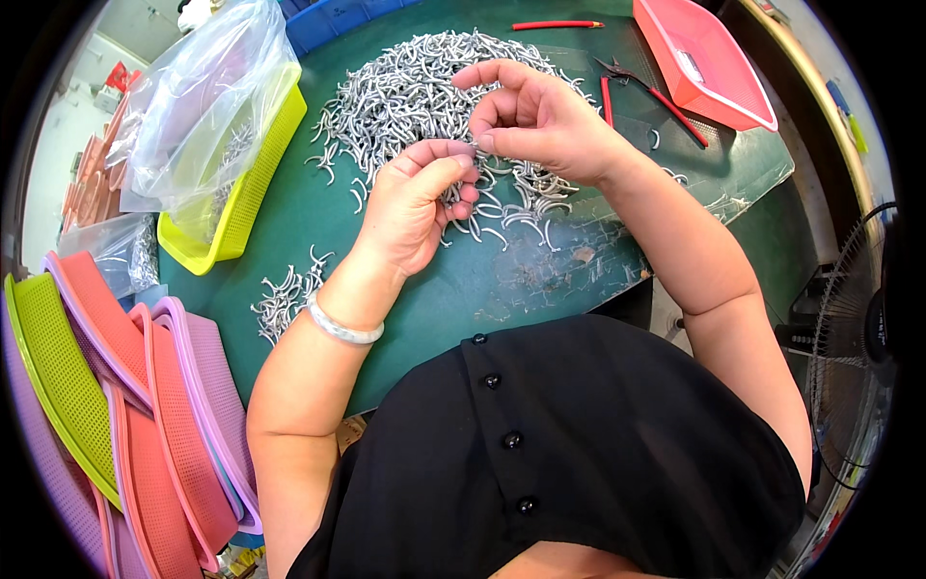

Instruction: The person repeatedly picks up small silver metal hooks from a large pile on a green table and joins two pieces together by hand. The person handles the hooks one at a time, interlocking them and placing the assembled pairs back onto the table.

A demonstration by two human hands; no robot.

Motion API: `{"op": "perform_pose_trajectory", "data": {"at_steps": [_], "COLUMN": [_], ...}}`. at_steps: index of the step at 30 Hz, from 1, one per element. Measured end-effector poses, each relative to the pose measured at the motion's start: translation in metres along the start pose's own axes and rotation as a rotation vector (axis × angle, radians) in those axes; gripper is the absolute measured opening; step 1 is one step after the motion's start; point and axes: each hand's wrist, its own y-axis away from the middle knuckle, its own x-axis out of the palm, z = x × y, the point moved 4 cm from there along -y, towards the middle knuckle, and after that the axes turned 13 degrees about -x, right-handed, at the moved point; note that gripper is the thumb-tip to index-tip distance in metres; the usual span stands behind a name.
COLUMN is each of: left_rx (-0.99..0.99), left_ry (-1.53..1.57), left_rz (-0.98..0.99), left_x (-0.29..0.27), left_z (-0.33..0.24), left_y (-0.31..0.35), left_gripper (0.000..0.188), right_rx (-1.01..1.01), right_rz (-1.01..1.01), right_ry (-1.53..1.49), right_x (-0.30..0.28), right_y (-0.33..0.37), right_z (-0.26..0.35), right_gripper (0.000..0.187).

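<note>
A big heap of short, curved grey pieces (405, 87), like small bent tubes, lies on the green table (424, 318). Over its near edge my two hands come close together. My left hand (410, 203) is closed, its thumb pressed to the forefinger and the other fingers curled; grey shows by the curled fingers, but whether it is held or lies behind is unclear. Right of it, my right hand (540, 125) pinches thumb and a finger together, with the forefinger arched above. Whatever sits between the fingertips is too small to make out.
A smaller pile of grey pieces (289, 294) lies by my left forearm. Around the table are a yellow-green basket (265, 174) with clear plastic bags, red-handled pliers (675, 114), a red stick-like tool (555, 24), a pink basket (709, 87), stacked baskets (183, 425) and a fan (844, 347).
</note>
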Motion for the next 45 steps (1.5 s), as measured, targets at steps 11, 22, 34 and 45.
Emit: {"op": "perform_pose_trajectory", "data": {"at_steps": [11,22,34,45], "left_rx": [-0.005,-0.039,-0.040,-0.016], "left_ry": [-0.013,-0.019,0.015,0.071], "left_rz": [-0.002,0.028,0.003,-0.030], "left_x": [0.005,0.004,0.001,0.000], "left_z": [-0.001,-0.001,0.000,-0.001], "left_y": [0.003,0.001,0.002,0.001], "left_gripper": [0.010,0.010,0.008,0.006], "right_rx": [0.073,0.066,-0.046,-0.074], "right_rz": [-0.098,-0.126,-0.050,-0.044], "right_ry": [-0.178,-0.174,0.075,0.100], "right_x": [-0.001,0.004,0.003,0.003], "right_y": [0.001,0.001,0.000,0.001], "right_z": [-0.006,-0.007,0.002,0.001], "right_gripper": [0.050,0.049,0.050,0.049]}}
